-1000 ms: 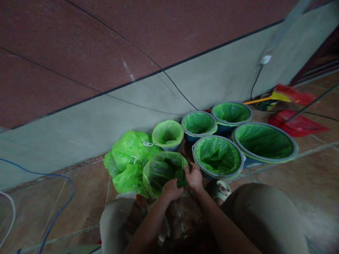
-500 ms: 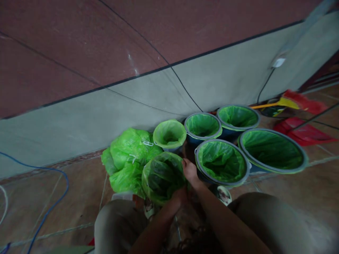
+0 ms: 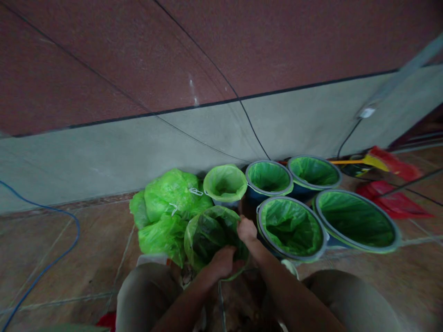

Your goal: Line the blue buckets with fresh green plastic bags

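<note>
Brown tile floor (image 3: 93, 258), red-grey wall (image 3: 138, 147) behind. Green bag (image 3: 204, 230), mouth up, long way up-down. Right hand (image 3: 247, 229), fingers holding edge; left hand (image 3: 223, 260) inside, can't tell grip.

Looks like thin, wrinkled plastic on bags (image 3: 169, 196), also on liner (image 3: 199, 235) beside bags; matt on wall (image 3: 104, 161) behind bags.

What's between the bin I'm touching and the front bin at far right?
The head view shows your right hand, then a gray-rimmed, green-lined bin.
</note>
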The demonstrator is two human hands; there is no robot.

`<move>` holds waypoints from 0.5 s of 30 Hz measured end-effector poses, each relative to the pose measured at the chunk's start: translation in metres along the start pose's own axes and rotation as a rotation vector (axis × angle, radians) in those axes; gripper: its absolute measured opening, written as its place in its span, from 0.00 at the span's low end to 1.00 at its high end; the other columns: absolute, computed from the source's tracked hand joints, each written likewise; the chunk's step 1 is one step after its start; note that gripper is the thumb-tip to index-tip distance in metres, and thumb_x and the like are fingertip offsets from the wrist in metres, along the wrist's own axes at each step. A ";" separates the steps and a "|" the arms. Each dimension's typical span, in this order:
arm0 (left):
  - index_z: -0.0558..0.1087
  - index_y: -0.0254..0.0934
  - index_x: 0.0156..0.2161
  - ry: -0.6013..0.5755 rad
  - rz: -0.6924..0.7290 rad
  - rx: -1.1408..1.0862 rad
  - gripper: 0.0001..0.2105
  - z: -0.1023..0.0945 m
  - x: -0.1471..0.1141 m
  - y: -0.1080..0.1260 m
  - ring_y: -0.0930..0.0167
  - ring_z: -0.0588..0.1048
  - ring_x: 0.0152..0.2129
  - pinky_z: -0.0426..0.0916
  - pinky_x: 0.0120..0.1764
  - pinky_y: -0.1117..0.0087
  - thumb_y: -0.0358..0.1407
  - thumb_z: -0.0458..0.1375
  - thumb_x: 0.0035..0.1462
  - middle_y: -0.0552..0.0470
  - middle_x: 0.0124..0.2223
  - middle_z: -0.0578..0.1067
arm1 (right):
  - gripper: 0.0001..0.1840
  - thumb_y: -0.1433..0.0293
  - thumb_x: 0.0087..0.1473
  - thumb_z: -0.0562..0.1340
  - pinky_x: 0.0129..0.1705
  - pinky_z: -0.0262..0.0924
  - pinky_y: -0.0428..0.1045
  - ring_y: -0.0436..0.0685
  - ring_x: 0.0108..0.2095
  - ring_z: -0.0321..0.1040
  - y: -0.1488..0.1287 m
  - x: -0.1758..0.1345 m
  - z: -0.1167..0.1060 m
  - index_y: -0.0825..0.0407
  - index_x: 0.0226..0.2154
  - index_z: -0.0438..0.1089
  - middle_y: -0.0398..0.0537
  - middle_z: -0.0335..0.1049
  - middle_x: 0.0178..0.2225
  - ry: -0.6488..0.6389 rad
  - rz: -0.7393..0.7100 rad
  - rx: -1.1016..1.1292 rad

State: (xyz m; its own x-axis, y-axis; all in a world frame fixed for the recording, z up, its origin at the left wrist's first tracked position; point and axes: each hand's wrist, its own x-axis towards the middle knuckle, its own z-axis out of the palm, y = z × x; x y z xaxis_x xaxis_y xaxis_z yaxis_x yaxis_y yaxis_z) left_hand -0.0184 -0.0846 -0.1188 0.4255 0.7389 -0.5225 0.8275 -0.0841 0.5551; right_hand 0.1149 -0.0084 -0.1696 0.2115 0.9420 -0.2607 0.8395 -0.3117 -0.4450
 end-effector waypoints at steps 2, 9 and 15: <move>0.70 0.34 0.55 0.018 0.004 0.021 0.24 -0.010 -0.008 -0.004 0.57 0.71 0.52 0.63 0.55 0.60 0.43 0.56 0.54 0.39 0.55 0.72 | 0.14 0.72 0.58 0.56 0.40 0.62 0.51 0.61 0.41 0.74 0.002 0.001 0.000 0.59 0.43 0.72 0.61 0.76 0.38 -0.069 0.000 -0.023; 0.76 0.41 0.45 0.193 0.034 -0.166 0.19 -0.054 -0.024 -0.031 0.56 0.73 0.49 0.63 0.56 0.57 0.39 0.64 0.44 0.45 0.48 0.78 | 0.22 0.62 0.58 0.58 0.43 0.62 0.49 0.60 0.44 0.73 0.022 0.015 -0.051 0.57 0.51 0.69 0.59 0.75 0.44 0.035 -0.090 -0.055; 0.76 0.40 0.44 0.288 0.049 -0.154 0.16 -0.080 -0.028 -0.038 0.58 0.73 0.50 0.63 0.56 0.59 0.37 0.64 0.46 0.45 0.48 0.78 | 0.10 0.69 0.55 0.58 0.40 0.62 0.51 0.62 0.39 0.74 0.082 0.013 -0.071 0.56 0.33 0.75 0.61 0.76 0.36 -0.108 -0.078 -0.235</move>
State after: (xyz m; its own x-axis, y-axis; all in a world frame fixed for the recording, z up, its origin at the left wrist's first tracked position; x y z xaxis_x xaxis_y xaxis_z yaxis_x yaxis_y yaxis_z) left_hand -0.0909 -0.0486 -0.0728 0.3245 0.8969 -0.3004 0.7340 -0.0385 0.6781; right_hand 0.2217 -0.0130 -0.1481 0.0973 0.9395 -0.3286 0.9470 -0.1889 -0.2597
